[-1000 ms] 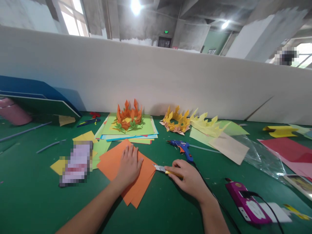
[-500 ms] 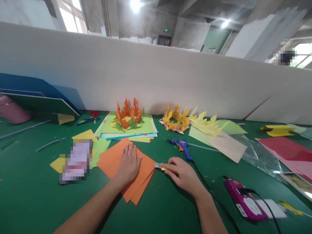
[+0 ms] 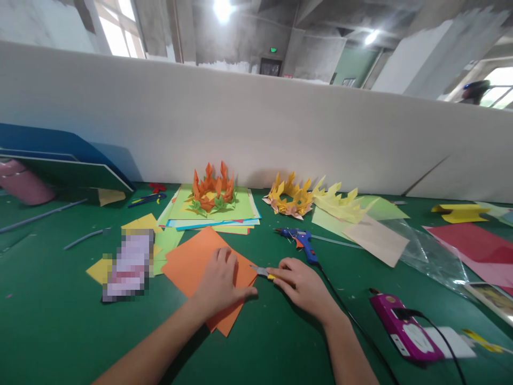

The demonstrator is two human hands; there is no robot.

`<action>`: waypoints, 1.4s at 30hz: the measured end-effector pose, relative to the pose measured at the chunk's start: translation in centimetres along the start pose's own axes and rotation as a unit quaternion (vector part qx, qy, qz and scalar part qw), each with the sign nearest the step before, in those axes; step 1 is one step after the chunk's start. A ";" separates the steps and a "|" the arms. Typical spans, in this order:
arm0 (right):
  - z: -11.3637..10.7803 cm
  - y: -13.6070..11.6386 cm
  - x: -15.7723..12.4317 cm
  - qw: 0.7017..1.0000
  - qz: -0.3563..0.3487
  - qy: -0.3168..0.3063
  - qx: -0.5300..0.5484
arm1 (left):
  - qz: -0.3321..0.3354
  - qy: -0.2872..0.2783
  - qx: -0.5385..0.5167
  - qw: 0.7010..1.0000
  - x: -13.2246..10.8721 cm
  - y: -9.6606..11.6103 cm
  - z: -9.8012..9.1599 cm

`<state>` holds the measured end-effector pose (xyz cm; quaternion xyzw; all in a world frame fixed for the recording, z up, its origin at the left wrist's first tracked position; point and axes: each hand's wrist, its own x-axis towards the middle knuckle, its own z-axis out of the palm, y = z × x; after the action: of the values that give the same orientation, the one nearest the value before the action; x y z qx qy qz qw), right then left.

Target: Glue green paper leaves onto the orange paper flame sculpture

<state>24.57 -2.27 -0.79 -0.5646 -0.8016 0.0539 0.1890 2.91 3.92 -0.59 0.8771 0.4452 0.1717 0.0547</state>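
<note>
Two hands work low in the head view, over a green table (image 3: 48, 321). The left hand (image 3: 222, 282) lies palm down with loose fingers on the orange paper (image 3: 188, 262), pressing its right corner and gripping nothing. The paper lies flat on the table just below the picture's middle, at 9 o'clock of the right hand (image 3: 303, 284). More orange layers show under its lower edge. The right hand is closed around a knife (image 3: 262, 272). Its short blade points to 9 o'clock and reaches the paper's right edge, just beside the left thumb.

A blue glue gun (image 3: 300, 241) lies near, at 12 o'clock of the right hand, and its black cord runs off toward 5 o'clock. A pink device (image 3: 404, 334) sits well apart at 4 o'clock. At 12 o'clock of the paper an orange crown (image 3: 211, 190) stands on a pile of sheets (image 3: 240, 211). A yellow crown (image 3: 290, 199) lies at 3 o'clock of it, near the white wall (image 3: 256, 133).
</note>
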 end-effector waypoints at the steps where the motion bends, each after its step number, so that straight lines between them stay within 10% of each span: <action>1: 0.0 0.0 0.0 1.000 0.001 -0.001 0.002 | -0.002 -0.010 0.008 1.000 -0.1 0.3 -0.1; 26: 0.6 -1.9 1.1 0.999 0.001 -0.029 -0.030 | 0.019 0.008 -0.008 1.000 0.0 -1.0 0.0; 42: 1.6 -0.7 0.7 1.000 0.009 0.017 -0.021 | 0.050 0.083 0.157 0.983 -0.1 -3.0 3.7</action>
<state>23.10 -1.65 -1.90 -0.5765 -0.7940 0.0293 0.1906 1.86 5.82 -4.84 0.8787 0.4249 0.1743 -0.1301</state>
